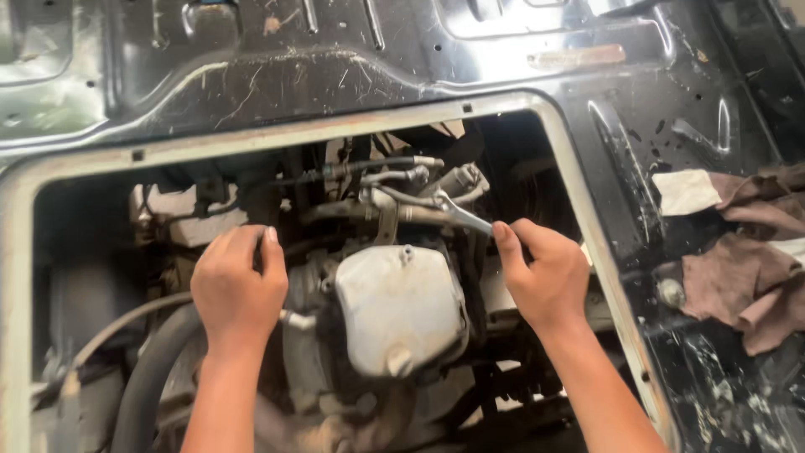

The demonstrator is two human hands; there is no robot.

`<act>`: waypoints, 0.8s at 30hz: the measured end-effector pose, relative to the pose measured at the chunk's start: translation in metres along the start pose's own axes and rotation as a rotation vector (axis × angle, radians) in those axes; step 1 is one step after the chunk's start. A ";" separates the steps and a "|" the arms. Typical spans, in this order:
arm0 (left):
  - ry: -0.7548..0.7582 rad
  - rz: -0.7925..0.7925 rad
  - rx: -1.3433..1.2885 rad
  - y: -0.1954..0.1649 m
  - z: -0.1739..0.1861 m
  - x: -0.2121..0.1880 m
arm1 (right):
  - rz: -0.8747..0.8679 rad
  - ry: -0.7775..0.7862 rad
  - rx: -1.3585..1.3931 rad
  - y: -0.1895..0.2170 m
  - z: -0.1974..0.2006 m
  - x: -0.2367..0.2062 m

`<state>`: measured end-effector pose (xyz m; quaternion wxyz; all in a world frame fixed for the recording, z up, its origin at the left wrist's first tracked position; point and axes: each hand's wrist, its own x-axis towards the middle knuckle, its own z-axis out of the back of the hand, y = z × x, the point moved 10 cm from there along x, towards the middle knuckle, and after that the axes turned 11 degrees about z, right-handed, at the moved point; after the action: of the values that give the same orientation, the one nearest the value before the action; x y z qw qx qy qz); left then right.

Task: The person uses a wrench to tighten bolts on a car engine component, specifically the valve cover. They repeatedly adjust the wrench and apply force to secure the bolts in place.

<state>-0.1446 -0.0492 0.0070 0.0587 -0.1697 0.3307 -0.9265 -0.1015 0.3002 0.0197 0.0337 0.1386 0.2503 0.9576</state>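
Down inside a rectangular opening cut through a vehicle's black metal floor panel (352, 59), a person's two bare forearms reach toward the engine. Nearest the camera, a thick black hose (149, 377) curves up along the lower left beside a thinner grey hose (126, 320). Just above, the left hand (238, 289) rests with fingers curled loosely over engine parts to the left of a dull silver-grey housing (399, 306); whether it grips anything beneath the palm cannot be told. That housing, rounded and dusty, sits between the two hands, with a small knob at its lower edge. To its right, the right hand (545, 273) is closed around the handle of an open-end wrench (459, 214), thumb pointing up along the shaft. The wrench slants up and to the left, its jaw end lying among a cluster of metal pipes and fittings (402, 180) just behind the housing. Farther back, the pale, rust-flecked rim of the opening (335, 128) frames the engine bay. On the floor panel at right, well apart from the hands, lie crumpled brown and white rags (738, 252).
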 end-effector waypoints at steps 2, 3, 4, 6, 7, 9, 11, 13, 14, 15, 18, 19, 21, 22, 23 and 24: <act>0.030 -0.082 -0.066 -0.006 -0.011 0.004 | 0.093 -0.064 -0.043 0.004 0.004 0.007; 0.075 -0.098 -0.121 -0.007 -0.017 0.004 | 0.036 -0.045 -0.052 -0.004 0.001 0.008; 0.129 -0.102 -0.166 -0.006 -0.022 0.002 | -0.026 -0.009 -0.055 -0.011 -0.003 0.009; 0.192 -0.038 -0.191 -0.001 -0.031 0.001 | -0.101 0.052 -0.055 -0.018 -0.010 0.008; 0.215 -0.015 -0.208 0.001 -0.034 0.001 | -0.113 0.058 -0.054 -0.019 -0.011 0.009; 0.205 -0.031 -0.181 -0.001 -0.034 0.000 | -0.129 0.061 -0.049 -0.020 -0.012 0.010; 0.204 -0.052 -0.166 -0.003 -0.034 -0.001 | -0.168 0.075 -0.049 -0.023 -0.012 0.007; 0.205 -0.065 -0.173 -0.005 -0.034 -0.001 | -0.160 0.054 -0.067 -0.021 -0.009 0.006; 0.212 -0.068 -0.172 -0.006 -0.035 -0.001 | -0.151 0.044 -0.080 -0.020 -0.006 0.006; 0.215 -0.068 -0.169 -0.006 -0.035 0.000 | -0.163 0.050 -0.088 -0.021 -0.004 0.006; 0.202 -0.061 -0.145 -0.005 -0.033 0.002 | -0.191 0.066 -0.090 -0.021 -0.003 0.008; 0.203 -0.056 -0.138 -0.005 -0.033 0.003 | -0.211 0.083 -0.098 -0.022 -0.003 0.008; 0.205 -0.065 -0.147 -0.005 -0.033 0.003 | -0.235 0.091 -0.069 -0.023 -0.003 0.006; 0.212 -0.064 -0.154 -0.005 -0.033 0.002 | -0.234 0.077 -0.032 -0.024 -0.002 0.005; 0.225 -0.043 -0.165 -0.003 -0.034 0.002 | -0.231 0.062 0.005 -0.024 -0.002 0.004; 0.234 -0.030 -0.174 -0.002 -0.034 0.003 | -0.231 0.090 -0.022 -0.026 -0.004 0.002</act>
<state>-0.1591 -0.0282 -0.0155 -0.0091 -0.0699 0.4119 -0.9085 -0.1051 0.3207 0.0041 0.1341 0.0652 0.2552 0.9553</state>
